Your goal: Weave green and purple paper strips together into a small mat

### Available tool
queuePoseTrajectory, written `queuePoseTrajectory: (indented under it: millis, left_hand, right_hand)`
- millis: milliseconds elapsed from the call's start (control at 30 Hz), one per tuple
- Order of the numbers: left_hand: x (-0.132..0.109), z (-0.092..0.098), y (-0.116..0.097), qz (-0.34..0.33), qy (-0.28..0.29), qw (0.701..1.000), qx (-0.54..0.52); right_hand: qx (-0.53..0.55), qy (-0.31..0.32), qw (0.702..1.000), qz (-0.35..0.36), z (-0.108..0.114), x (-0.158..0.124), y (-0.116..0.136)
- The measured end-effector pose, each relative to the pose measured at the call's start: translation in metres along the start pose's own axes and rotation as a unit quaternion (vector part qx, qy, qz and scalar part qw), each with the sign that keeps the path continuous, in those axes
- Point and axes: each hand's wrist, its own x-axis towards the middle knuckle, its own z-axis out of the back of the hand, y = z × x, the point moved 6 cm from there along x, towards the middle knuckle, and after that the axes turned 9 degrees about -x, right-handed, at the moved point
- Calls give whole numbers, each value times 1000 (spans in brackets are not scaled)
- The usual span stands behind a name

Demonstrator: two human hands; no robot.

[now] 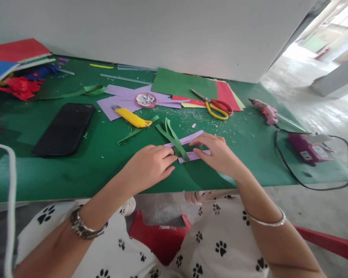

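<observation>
Both hands meet at the purple strips (191, 138); left hand (150, 166) presses fingertips on their left end; right hand (219, 154) pinches the right; strips lie crosswise between them, green strips (170, 133) crossing.

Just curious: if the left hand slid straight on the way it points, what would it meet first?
Probably the green paper strips lying over the purple strips, just ahead of the left hand.

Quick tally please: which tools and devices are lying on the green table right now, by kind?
Scissors: 1
Yellow cutter: 1
Glue gun: 1
Phone: 1
Total: 4
</observation>
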Motion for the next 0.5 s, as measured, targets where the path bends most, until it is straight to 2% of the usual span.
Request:
queuePoseTrajectory:
  millis: [167,300,500]
  left_hand:
    - [3,-4,-9,-17,-19,999,22]
    - [4,-14,-14,-39,-7,999,17]
    - [4,-15,-11,-20,6,1000,-2]
  right_hand:
    - [-65,56,996,16,0,-5,-5]
    - [-95,54,994,23,-1,-7,-1]
    - [-111,66,992,2,-1,-7,-2]
